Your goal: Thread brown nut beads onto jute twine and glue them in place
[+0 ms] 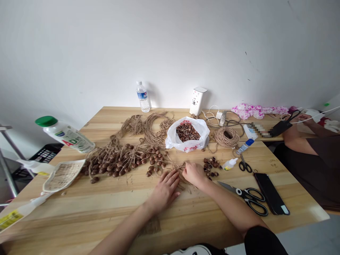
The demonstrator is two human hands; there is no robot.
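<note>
Brown twine strands (175, 165) could tangle if the left hand (165, 189), flattened over them, lifts while the right hand (193, 173), curled, its grip hidden, tugs.

Along the back edge of the table (79, 209), before the pale wall (164, 42): a water bottle (143, 101), blue-labelled, upright; right of it a white container (198, 102), a white plug (219, 115) with looped cable, a pink-and-white fluffy bundle (255, 111). Far left, a green-capped white bottle (66, 136) (lettering red and green), dark crate (44, 154) beyond; near right, a flat black phone-shaped case (271, 194)
</note>
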